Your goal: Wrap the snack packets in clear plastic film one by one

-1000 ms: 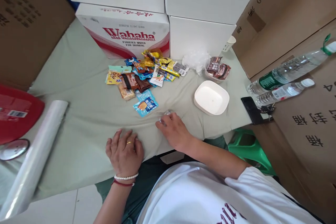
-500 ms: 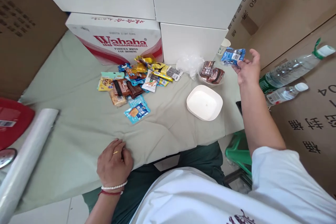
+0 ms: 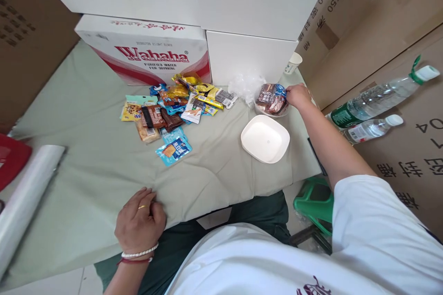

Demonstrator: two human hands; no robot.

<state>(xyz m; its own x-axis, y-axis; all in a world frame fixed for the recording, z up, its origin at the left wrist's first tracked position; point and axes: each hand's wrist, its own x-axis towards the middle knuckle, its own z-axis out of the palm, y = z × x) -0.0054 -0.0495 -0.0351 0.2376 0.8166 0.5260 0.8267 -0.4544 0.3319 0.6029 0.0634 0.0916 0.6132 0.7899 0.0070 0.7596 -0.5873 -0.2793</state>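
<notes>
My right hand (image 3: 298, 96) is at the right rim of a small clear bowl (image 3: 272, 112) of brown cocoa snack packets (image 3: 266, 95). Pinched in its fingers is a blue snack packet (image 3: 281, 91), which overlaps the brown ones. Closer to me stands a white, rounded, shallow dish (image 3: 265, 139) with nothing in it. My left hand (image 3: 140, 221) rests on the cloth near the front edge, fingers curled in and nothing showing in them. Beyond it lies a pile of mixed snack packets (image 3: 176, 101), with a light blue packet (image 3: 174, 150) at its near side.
White boxes and a Wahaha carton (image 3: 148, 50) stand along the back. A crumpled clear bag (image 3: 246, 86) and a paper cup (image 3: 293, 63) are near them. Two bottles (image 3: 375, 129) are at the right, a plastic roll (image 3: 32, 198) at the left. A green stool (image 3: 314, 200) is below.
My right hand has come down and to the left, carrying the blue snack packet from above the table to the bowl of brown packets. My left hand stays resting on the cloth.
</notes>
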